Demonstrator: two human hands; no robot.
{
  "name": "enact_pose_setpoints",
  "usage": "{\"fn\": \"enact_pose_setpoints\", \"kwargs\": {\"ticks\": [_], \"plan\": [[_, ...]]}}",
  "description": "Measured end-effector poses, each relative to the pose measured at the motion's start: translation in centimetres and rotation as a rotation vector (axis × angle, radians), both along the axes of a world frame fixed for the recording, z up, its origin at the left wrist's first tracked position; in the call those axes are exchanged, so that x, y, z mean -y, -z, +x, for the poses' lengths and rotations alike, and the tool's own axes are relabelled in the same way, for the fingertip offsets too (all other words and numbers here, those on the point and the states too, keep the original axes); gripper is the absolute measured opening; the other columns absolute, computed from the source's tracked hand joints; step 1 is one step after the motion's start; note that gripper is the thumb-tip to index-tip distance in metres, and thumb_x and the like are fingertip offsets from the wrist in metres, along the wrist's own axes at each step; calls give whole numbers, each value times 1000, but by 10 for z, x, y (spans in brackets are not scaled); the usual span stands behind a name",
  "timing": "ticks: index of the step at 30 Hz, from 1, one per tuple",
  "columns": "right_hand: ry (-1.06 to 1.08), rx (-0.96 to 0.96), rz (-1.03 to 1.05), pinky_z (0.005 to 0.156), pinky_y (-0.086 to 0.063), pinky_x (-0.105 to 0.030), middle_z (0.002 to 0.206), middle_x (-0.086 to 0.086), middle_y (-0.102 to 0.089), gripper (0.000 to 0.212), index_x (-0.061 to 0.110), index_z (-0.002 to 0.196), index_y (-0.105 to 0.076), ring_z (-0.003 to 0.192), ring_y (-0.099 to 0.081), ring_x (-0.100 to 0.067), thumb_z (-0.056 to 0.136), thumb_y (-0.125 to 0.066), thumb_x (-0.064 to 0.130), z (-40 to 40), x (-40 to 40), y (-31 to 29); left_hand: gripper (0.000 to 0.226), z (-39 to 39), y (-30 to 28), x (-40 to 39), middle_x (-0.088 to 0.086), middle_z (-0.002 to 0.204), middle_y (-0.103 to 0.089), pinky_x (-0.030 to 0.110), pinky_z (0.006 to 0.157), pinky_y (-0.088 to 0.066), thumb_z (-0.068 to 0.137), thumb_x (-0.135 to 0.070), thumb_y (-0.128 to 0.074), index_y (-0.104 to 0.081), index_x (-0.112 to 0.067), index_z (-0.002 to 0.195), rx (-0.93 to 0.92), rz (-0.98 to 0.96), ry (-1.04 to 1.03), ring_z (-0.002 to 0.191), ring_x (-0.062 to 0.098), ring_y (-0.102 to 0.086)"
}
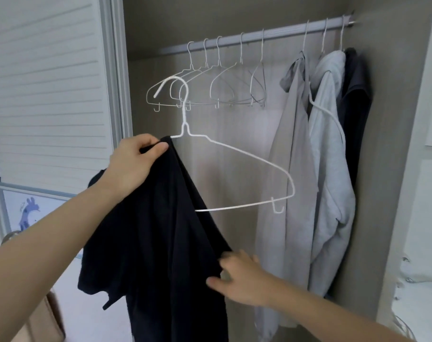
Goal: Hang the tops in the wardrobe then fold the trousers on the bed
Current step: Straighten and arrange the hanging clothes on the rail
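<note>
Black top: one, hanging half on a white wire hanger, draped over the hanger's left shoulder; the hanger's right shoulder and bottom bar are bare.
Left hand: fingers and thumb curled, pinching the top's upper edge together with the hanger's left shoulder, just below its neck.
Right hand: blurred; fingers touch the top's lower right edge, thumb beneath; whether it grips, I cannot tell.
Wardrobe rail: one grey bar across the open wardrobe.
Bare hangers: five, bunched on the rail's left half.
Hung tops: three on the rail's right end, a pale grey one, a light grey one, a dark one against the side wall.
Open room: a gap on the rail between the bare hangers and the hung tops.
Left edge: a slatted sliding door.
</note>
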State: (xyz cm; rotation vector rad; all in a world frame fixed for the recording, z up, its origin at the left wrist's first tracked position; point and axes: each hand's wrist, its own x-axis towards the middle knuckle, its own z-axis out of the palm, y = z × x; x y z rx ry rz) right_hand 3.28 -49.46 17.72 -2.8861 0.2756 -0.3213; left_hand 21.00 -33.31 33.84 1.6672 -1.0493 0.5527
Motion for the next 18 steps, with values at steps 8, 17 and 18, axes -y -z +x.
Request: {"fn": "enact_pose_setpoints", "kwargs": {"ticks": [8, 17, 18], "plan": [[-112, 339, 276, 92, -48, -37, 97, -5, -73, 18, 3, 95, -74, 97, -66, -15, 90, -66, 18, -25, 67, -53, 19, 32, 17, -40, -17, 90, -67, 50, 105, -31, 94, -46, -57, -69, -37, 82, 63, 232, -236, 97, 17, -58], [-92, 503, 487, 71, -46, -22, 79, 4, -63, 16, 12, 84, -65, 72, -58, -3, 95, -54, 15, -15, 52, -94, 14, 22, 27, -18, -20, 92, -67, 14, 82, -39, 92, -33, -64, -76, -30, 98, 108, 211, -51, 91, 0, -61], [-82, 528, 463, 69, -44, -25, 74, 1, -59, 18, 11, 83, -61, 69, -55, -6, 97, -52, 18, -14, 49, -96, 12, 20, 26, -16, -24, 89, -67, 7, 79, -38, 91, -32, -65, -76, -32, 96, 99, 204, -29, 89, -5, -61]]}}
